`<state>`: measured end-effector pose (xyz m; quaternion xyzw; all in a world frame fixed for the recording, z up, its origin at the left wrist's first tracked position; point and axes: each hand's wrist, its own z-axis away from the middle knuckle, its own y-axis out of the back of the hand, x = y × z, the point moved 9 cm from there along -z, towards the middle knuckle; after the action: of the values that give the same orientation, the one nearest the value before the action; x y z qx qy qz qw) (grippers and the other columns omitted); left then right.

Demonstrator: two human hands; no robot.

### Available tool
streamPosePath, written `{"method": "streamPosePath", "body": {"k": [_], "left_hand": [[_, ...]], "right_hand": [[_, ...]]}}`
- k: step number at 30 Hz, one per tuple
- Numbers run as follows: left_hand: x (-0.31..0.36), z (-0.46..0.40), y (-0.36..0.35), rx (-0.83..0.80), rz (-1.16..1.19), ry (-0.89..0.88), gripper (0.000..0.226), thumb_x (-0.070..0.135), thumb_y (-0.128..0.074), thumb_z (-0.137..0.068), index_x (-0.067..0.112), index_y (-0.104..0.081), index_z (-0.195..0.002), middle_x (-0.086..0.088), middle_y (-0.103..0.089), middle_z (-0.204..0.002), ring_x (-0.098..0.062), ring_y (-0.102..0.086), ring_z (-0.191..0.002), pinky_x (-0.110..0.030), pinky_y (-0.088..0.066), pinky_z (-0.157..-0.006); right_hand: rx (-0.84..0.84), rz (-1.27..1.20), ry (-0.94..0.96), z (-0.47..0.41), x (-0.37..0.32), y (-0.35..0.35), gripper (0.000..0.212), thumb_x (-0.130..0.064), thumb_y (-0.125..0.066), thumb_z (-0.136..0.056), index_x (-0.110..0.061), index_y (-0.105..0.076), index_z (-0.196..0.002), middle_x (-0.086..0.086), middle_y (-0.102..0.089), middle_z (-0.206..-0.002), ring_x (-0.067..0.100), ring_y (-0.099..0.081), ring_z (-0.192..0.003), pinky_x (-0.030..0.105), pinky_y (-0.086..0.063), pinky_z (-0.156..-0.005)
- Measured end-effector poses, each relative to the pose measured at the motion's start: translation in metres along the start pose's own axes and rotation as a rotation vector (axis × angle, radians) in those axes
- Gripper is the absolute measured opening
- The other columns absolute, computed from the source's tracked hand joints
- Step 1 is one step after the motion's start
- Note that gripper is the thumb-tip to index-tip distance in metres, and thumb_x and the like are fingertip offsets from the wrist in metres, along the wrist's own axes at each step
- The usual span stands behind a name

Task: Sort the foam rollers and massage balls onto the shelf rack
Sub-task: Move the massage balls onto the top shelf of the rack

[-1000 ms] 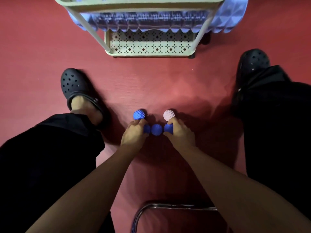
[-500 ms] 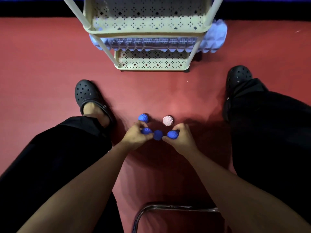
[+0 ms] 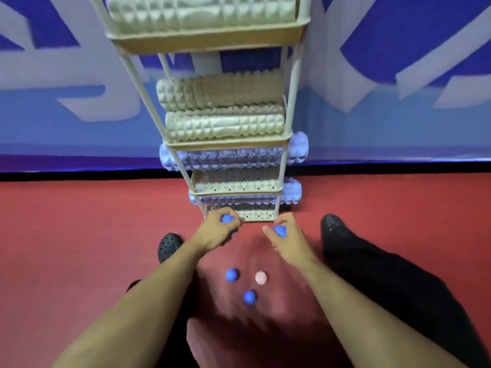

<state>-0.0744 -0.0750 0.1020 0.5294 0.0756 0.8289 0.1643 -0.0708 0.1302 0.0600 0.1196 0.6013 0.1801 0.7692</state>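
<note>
Red floor point(image 3: 79, 261), blue-white wall banner point(image 3: 398, 75) beyond the hands. Shelf rack point(image 3: 225, 147) straight ahead of both hands, cream foam rollers point(image 3: 223, 126) on upper tiers, lilac rollers point(image 3: 297, 147) lower. Left hand point(image 3: 218, 231) closed on a blue spiky ball point(image 3: 227, 218); right hand point(image 3: 285, 235) closed on another blue ball point(image 3: 280, 231). Behind the hands, on the floor: two blue balls point(image 3: 232, 275) and a pink ball point(image 3: 260, 277). Step: carrying balls to the bottom tier point(image 3: 252, 215). Next: reach forward, release inside the tray. Versus half a second back, both hands have lifted off the floor toward the rack.
</note>
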Motion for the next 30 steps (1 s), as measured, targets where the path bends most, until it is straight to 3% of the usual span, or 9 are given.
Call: {"method": "streamPosePath", "body": {"k": [4, 8, 12, 16, 19, 22, 26, 28, 30], "left_hand": [[0.113, 0.036, 0.034, 0.087, -0.002, -0.213, 0.018, 0.022, -0.067, -0.094, 0.012, -0.057, -0.083, 0.0, -0.049, -0.056, -0.013, -0.038, -0.044, -0.022, -0.033, -0.044], [0.212, 0.074, 0.078, 0.218, -0.025, -0.394, 0.029, 0.037, -0.071, -0.092, 0.011, -0.057, -0.087, 0.008, -0.05, -0.055, -0.015, -0.042, -0.051, -0.025, -0.039, -0.05], [0.303, 0.108, 0.122, 0.312, -0.069, -0.544, 0.02, 0.031, -0.069, -0.093, 0.024, -0.054, -0.103, 0.0, -0.055, -0.085, -0.016, -0.047, -0.059, -0.031, -0.043, -0.059], [0.391, 0.144, 0.162, 0.505, -0.22, -0.692, 0.04, 0.012, -0.06, -0.091, 0.031, -0.052, -0.125, -0.003, -0.041, -0.121, -0.006, -0.056, -0.087, -0.012, -0.044, -0.073], [0.443, 0.164, 0.185, 0.577, -0.27, -0.744, 0.051, 0.012, -0.057, -0.091, 0.031, -0.046, -0.136, -0.003, -0.03, -0.127, -0.005, -0.055, -0.093, -0.001, -0.042, -0.07], [0.488, 0.171, 0.206, 0.613, -0.295, -0.799, 0.051, 0.017, -0.056, -0.093, 0.036, -0.046, -0.14, -0.004, -0.027, -0.133, -0.012, -0.054, -0.103, -0.012, -0.038, -0.089], [0.533, 0.162, 0.223, 0.663, -0.388, -0.821, 0.054, 0.024, -0.057, -0.096, 0.041, -0.042, -0.145, -0.004, -0.03, -0.131, -0.019, -0.051, -0.113, -0.024, -0.037, -0.104], [0.55, 0.154, 0.232, 0.691, -0.403, -0.82, 0.06, 0.026, -0.06, -0.096, 0.037, -0.036, -0.15, -0.005, -0.031, -0.132, -0.018, -0.052, -0.112, -0.026, -0.04, -0.105], [0.566, 0.145, 0.241, 0.726, -0.404, -0.84, 0.069, 0.025, -0.067, -0.093, 0.032, -0.032, -0.152, -0.007, -0.037, -0.135, -0.019, -0.053, -0.115, -0.028, -0.044, -0.103]], "right_hand": [[0.059, 0.074, 0.219, 0.004, -0.135, 0.055, 0.021, -0.046, -0.07, -0.089, -0.031, -0.055, -0.089, -0.014, -0.063, -0.09, 0.005, -0.058, -0.08, 0.034, -0.046, -0.079], [0.105, 0.078, 0.438, 0.016, -0.263, 0.105, 0.019, -0.042, -0.069, -0.091, -0.027, -0.058, -0.09, -0.015, -0.056, -0.094, 0.005, -0.056, -0.087, 0.028, -0.045, -0.081], [0.119, 0.103, 0.607, 0.025, -0.374, 0.143, 0.016, -0.028, -0.063, -0.095, -0.027, -0.051, -0.106, -0.008, -0.045, -0.113, 0.006, -0.052, -0.095, 0.013, -0.038, -0.07], [0.175, 0.141, 0.762, 0.033, -0.463, 0.174, 0.028, -0.008, -0.056, -0.093, -0.02, -0.049, -0.118, -0.001, -0.037, -0.12, 0.017, -0.048, -0.112, 0.016, -0.031, -0.086], [0.2, 0.165, 0.861, 0.042, -0.514, 0.19, 0.027, -0.01, -0.049, -0.095, -0.023, -0.045, -0.118, 0.0, -0.034, -0.127, 0.014, -0.039, -0.122, 0.015, -0.026, -0.099], [0.243, 0.201, 0.93, 0.041, -0.558, 0.203, 0.033, -0.018, -0.042, -0.093, -0.021, -0.047, -0.125, 0.003, -0.033, -0.134, 0.016, -0.028, -0.131, 0.03, -0.024, -0.114], [0.229, 0.31, 0.942, 0.029, -0.599, 0.214, 0.037, -0.011, -0.043, -0.099, -0.02, -0.045, -0.135, 0.003, -0.034, -0.141, 0.006, -0.009, -0.125, 0.019, -0.017, -0.102], [0.259, 0.378, 0.927, 0.018, -0.615, 0.22, 0.04, -0.016, -0.045, -0.099, -0.023, -0.043, -0.139, 0.002, -0.037, -0.142, 0.001, -0.015, -0.117, 0.02, -0.02, -0.103], [0.354, 0.434, 0.92, 0.005, -0.631, 0.23, 0.044, -0.02, -0.051, -0.096, -0.023, -0.041, -0.139, 0.001, -0.043, -0.141, -0.002, -0.027, -0.113, 0.037, -0.024, -0.118]]}}
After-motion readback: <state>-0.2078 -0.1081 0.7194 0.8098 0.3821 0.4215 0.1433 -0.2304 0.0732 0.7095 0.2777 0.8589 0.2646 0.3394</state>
